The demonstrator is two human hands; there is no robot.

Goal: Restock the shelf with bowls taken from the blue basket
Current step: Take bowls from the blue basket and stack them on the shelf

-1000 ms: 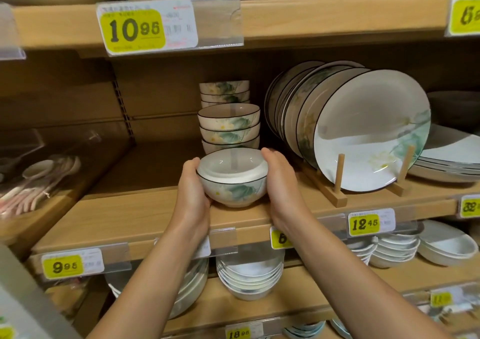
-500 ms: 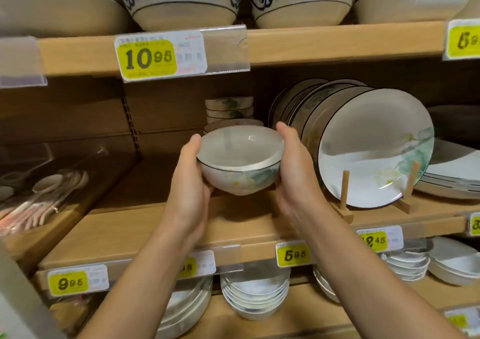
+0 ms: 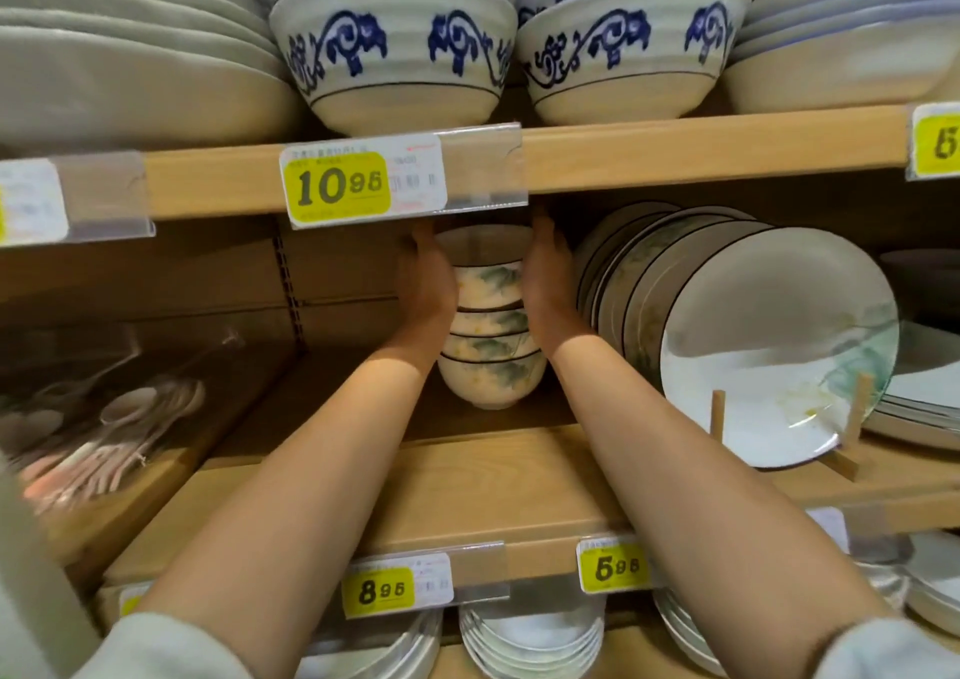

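Right now the left grip and right grip are clamped on one bowl. The palms press its opposite walls and the fingers wrap toward its far side, where the tips disappear behind the price tag. The bowl is upright, mouth up, squarely between the two palms, so neither side is nearer; both forearms reach in about equally. Directly beneath it stands the stack of three matching bowls on the shelf, and that is the relation that counts: the held bowl's foot is lined up over the stack's top rim, its axis vertical like theirs. Whether it is already seated or a touch above I cannot tell, since the grips cover the seam. I judge the step in hand to be nesting it and letting go, which calls for a straight drop and then parting the palms sideways. Room is tight. The upper shelf hangs just above the bowl's rim, and the plates leaning in their rack stand just beside the right grip. That side therefore has less space to come away than the left, which has bare shelf beside it. Spoons lie well off to the left. The blue basket is out of view.
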